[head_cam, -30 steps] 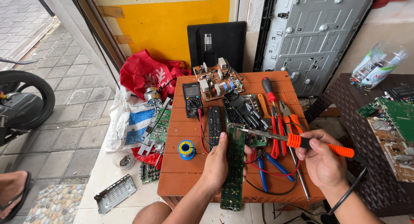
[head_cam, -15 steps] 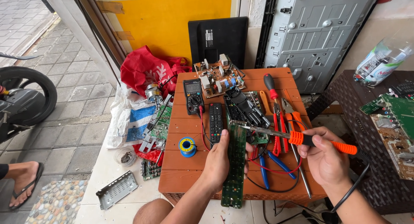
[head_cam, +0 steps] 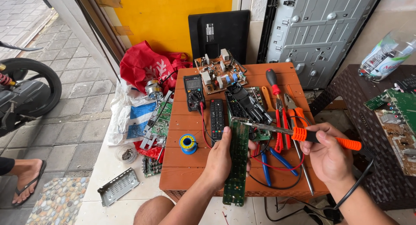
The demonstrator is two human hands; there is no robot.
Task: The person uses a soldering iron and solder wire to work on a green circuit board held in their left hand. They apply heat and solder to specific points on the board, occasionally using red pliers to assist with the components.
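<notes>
At the lower centre of the frame, the left hand (head_cam: 224, 159) grips a long, narrow green circuit board (head_cam: 237, 164), holding it upright over the front edge of the orange wooden tabletop (head_cam: 182, 173). The right hand (head_cam: 328, 155), at the lower right, is clenched around the orange handle of a soldering iron (head_cam: 303, 134), whose metal tip touches the board's upper end. Just left of the board lie a black remote control (head_cam: 217, 116) and a blue spool of solder wire (head_cam: 187, 143). Red- and blue-handled pliers (head_cam: 279, 140) lie between the hands.
</notes>
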